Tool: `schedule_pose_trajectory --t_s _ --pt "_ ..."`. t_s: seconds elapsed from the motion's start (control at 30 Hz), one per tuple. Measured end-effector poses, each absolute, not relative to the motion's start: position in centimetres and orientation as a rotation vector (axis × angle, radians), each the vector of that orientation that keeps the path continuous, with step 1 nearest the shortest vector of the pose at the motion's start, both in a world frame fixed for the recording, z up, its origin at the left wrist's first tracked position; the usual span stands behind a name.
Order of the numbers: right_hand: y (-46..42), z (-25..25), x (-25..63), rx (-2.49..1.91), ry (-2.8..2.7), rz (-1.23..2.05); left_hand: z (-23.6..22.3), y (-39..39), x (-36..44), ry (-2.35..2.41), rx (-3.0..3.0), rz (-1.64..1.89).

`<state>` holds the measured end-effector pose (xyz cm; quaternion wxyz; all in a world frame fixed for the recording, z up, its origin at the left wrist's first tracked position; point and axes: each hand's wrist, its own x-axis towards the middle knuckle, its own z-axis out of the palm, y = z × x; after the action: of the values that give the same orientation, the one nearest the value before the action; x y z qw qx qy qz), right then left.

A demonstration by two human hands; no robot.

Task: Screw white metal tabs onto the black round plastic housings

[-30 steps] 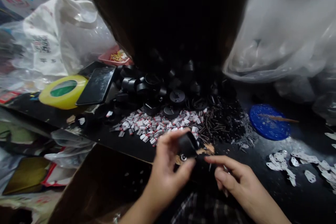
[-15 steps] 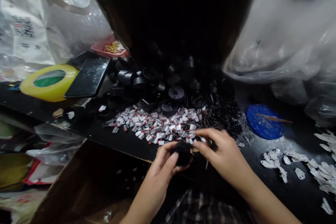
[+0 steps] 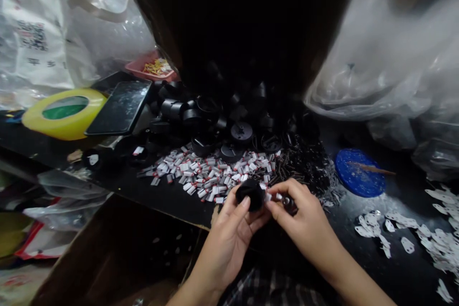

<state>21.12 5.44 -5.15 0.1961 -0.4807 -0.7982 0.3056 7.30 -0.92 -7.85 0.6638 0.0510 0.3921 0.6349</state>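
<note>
My left hand (image 3: 231,232) grips a small round black plastic part (image 3: 250,194) between thumb and fingers, just above the table's front edge. My right hand (image 3: 299,215) is pinched right beside that part, fingertips holding a tiny white and red piece (image 3: 269,197) against it. Behind the hands lies a heap of small white and red pieces (image 3: 211,174), with dark springs (image 3: 301,165) to its right. A pile of black round parts (image 3: 211,122) spills from a dark box (image 3: 244,24) at the back.
A yellow tape roll (image 3: 62,114) and a phone (image 3: 120,107) lie at the left, a red tray (image 3: 152,69) behind them. Plastic bags (image 3: 390,57) crowd both sides. A blue lid (image 3: 359,179) and scattered white flat pieces (image 3: 409,234) lie at the right. An open brown box (image 3: 118,253) sits below the table edge.
My right hand went out to the heap of white and red pieces and came back pinched beside the black part. My left hand turned and lifted the part slightly.
</note>
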Motion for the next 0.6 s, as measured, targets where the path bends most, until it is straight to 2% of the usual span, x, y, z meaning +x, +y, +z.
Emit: schedule_pose_trajectory --t_s 0.2,0.43,0.6 --pt "3.7 -5.5 22.4 -1.374 -2.207 0.863 -8.1 -2.1 8.6 0.891 0.103 1.420" --pt "3.0 -5.7 23.2 -1.276 -2.366 0.688 -8.8 -3.3 8.9 0.947 0.145 1.341" --pt "4.4 -5.7 22.6 -1.395 -2.451 0.517 -8.9 -3.3 8.8 1.037 0.077 1.486"
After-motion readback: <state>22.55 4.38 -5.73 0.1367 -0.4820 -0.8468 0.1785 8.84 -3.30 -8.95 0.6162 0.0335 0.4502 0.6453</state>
